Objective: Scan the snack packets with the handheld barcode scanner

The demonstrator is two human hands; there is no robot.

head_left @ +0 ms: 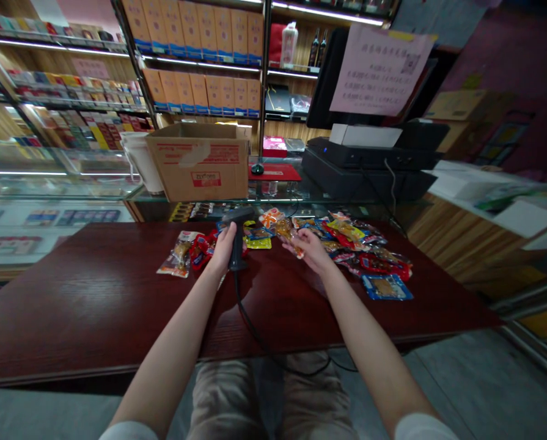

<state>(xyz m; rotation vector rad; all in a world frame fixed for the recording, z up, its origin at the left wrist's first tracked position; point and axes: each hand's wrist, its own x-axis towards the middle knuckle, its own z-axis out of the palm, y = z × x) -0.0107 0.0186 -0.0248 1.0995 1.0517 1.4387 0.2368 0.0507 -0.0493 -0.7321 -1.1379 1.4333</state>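
My left hand [224, 246] is wrapped round the handle of a black barcode scanner [237, 238], its head pointing away from me and its cable running down over the table edge. In my right hand [310, 247] is a clear and orange snack packet [283, 230], pinched at its near end and raised in front of the scanner. Beside the left hand lie a clear snack packet [178, 256] and red packets [201, 249]. Past the scanner there is a yellow packet [258, 242]. Right of my right hand spreads a pile of mixed snack packets [346, 235], with a blue packet [387, 287] at its near side.
The dark red table [117, 305] stretches out before me. Behind it, an open cardboard box [204, 162] stands on a glass counter, next to a white cup-like container [143, 162]. A monitor with a paper notice [378, 70] and a black till [369, 165] stand at the back right.
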